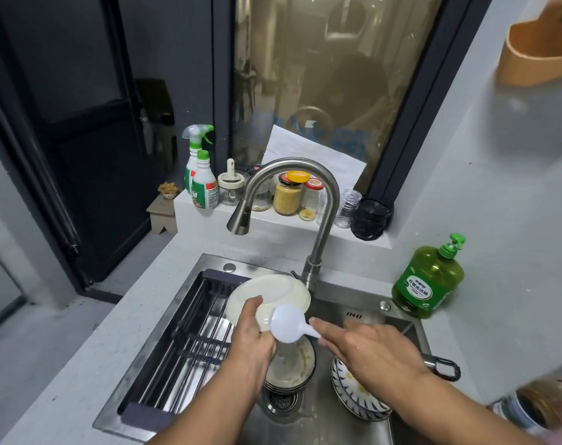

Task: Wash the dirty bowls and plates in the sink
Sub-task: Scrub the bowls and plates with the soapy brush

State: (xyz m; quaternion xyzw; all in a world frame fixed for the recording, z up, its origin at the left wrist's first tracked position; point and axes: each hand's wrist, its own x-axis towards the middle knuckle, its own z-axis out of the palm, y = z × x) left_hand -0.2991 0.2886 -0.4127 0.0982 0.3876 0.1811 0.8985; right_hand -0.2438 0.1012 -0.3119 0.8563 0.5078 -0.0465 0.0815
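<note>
Hands: two, both over the sink (363, 308).
Left hand (252, 340): fingers curled round the lower rim of one cream plate (268, 298); thumb laid on the plate's underside.
Cream plate: one, held tilted above the sink, underside toward the camera, just in front of the faucet base and beside the rack.
Right hand (366, 346): fingers extended, loosely bent; holds the handle of one white plastic scoop (289, 322). The exact pinch on the handle cannot be told.
White plastic scoop: one, bowl end against the lower edge of the cream plate, between the two hands.
Dirty bowl (292, 367): one dark-rimmed bowl with food residue, standing in the sink basin directly below the scoop, just above the drain (282, 403). Whether more bowls are stacked beneath cannot be told.
Patterned plates (356, 396): a stack with blue-striped rims, at least two, in the basin under the right wrist.
Rack (189, 342): one dark drying rack spanning the left part of the sink.
Faucet (305, 203): one, gooseneck, spout head pointing left over the rack side.
Pan handle (443, 367): one black-looped handle projecting at the sink's right edge.
Dish soap (429, 281): one green pump bottle on the counter, right of the faucet.
Spray bottles (200, 175): two, on the sill (273, 224) at its left end.
Jars (287, 194): several on the sill behind the faucet; exact count unclear.
</note>
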